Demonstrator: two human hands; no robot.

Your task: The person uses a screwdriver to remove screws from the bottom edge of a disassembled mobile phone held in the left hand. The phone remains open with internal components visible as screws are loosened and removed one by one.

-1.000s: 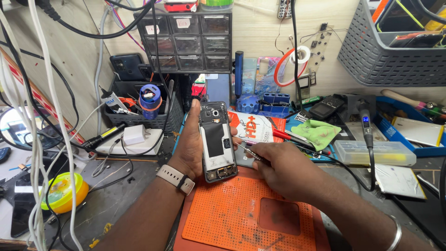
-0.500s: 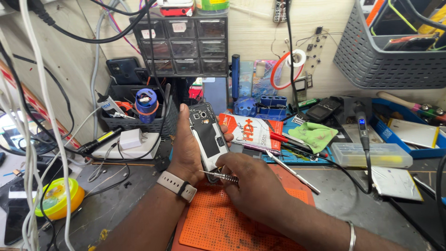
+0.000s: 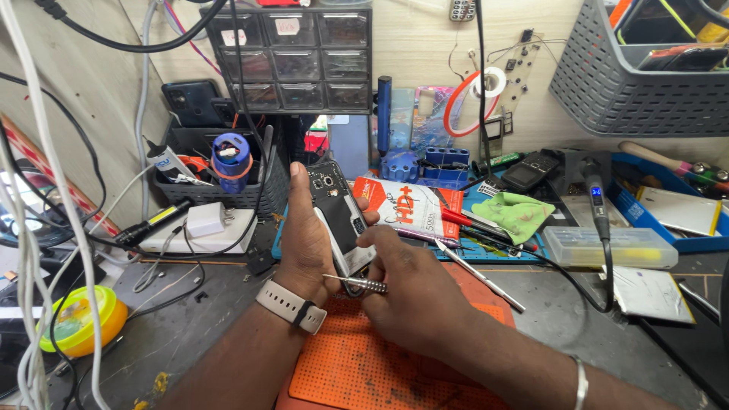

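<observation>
Cluttered repair bench [image 3: 190, 296], orange mat [image 3: 364, 364]; wall apparently wooden.

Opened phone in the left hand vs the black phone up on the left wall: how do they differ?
The opened phone has its back cover off, insides exposed; the black phone looks whole. The opened phone is gripped upright in the left hand, with the right hand holding a metal screwdriver at its lower end; the black phone sits untouched. Both show rear cameras.
</observation>
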